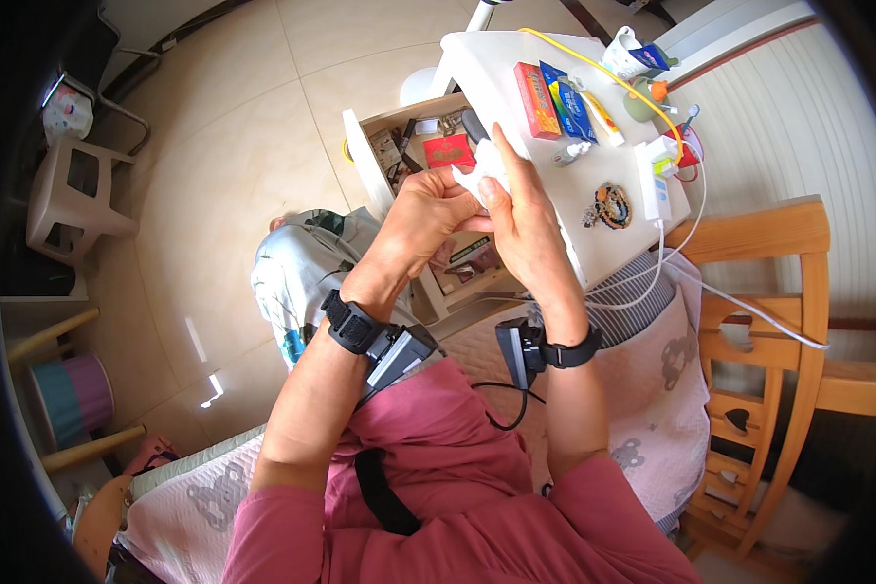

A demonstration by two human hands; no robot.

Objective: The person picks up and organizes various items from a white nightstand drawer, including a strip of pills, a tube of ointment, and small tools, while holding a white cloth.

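A crumpled white tissue [488,162] is held between both hands, above an open drawer. My left hand [432,213] pinches its lower left edge with thumb and fingertips. Around its right side is my right hand [523,219], thumb pressed on the tissue and index finger pointing up. Below them the wooden drawer [374,162] holds a red packet [449,151], a dark pen-like item [407,135] and several small items. My hands hide the drawer's middle.
On the white bedside table [482,62] lie a red box [536,101], a blue packet [568,102], a yellow-and-white tube [601,117], a small bottle [571,153], beaded bracelets [612,206] and a white power strip [653,182]. White cables run beside a wooden headboard [814,292]. A plastic stool [80,197] stands left.
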